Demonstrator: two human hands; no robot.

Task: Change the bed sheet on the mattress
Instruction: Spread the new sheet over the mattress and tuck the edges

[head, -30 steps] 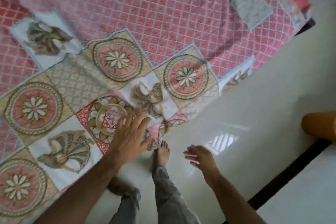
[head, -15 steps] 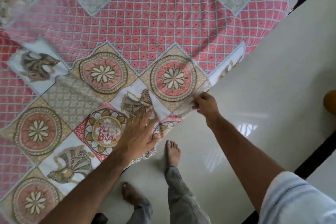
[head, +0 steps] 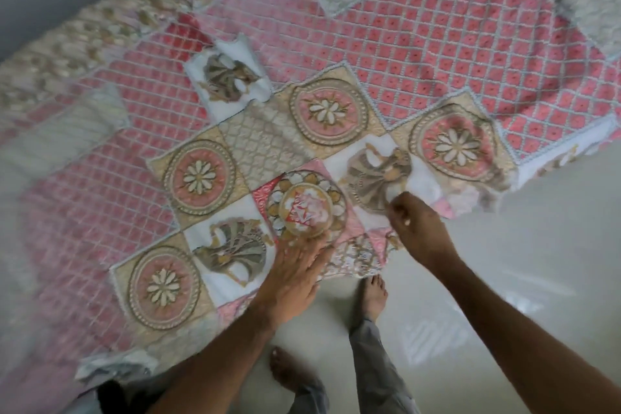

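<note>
The bed sheet (head: 336, 77) lies spread over the bed, filling the top and left of the frame. The left hand (head: 295, 275) presses flat on it with straight fingers. The right hand (head: 420, 228) pinches its edge. It looks soft, light and floppy, so hold it by edges or corners.

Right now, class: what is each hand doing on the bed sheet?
Left hand: open, fingers flat, pressing the bed sheet near its edge.
Right hand: closed, fingers pinching the sheet's edge.
</note>
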